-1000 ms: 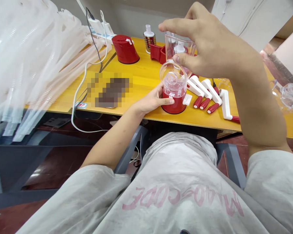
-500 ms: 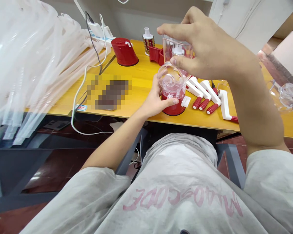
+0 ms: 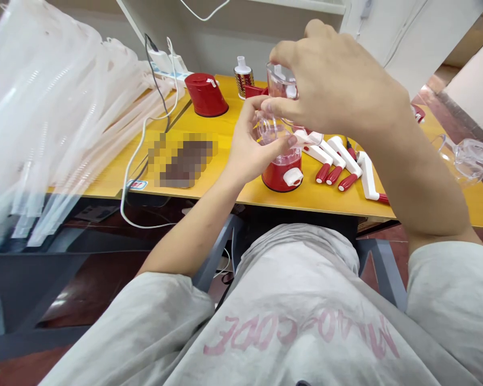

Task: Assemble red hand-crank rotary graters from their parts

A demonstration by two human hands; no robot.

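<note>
A clear plastic rotary grater body is held just above a red round base (image 3: 271, 178) with a white knob (image 3: 293, 177) on its side. My right hand (image 3: 340, 80) grips the clear grater body (image 3: 279, 80) by its upper hopper, fingers and thumb on either side. My left hand (image 3: 245, 142) is curled around the lower round end of the same body, thumb in front. Whether its lower edge touches the base cannot be made out. Several white crank handles (image 3: 338, 155) with red grips lie just right of the base.
A second red base (image 3: 205, 94) and a metal grating drum (image 3: 243, 78) stand at the back of the yellow table (image 3: 233, 195). Clear plastic parts (image 3: 473, 158) lie at right. Long translucent plastic bags (image 3: 56, 107) and a white cable (image 3: 143, 134) occupy the left.
My left hand has risen from the red base to the clear grater body. The body has turned and tilted in my hands, and the base's white knob now faces more toward me.
</note>
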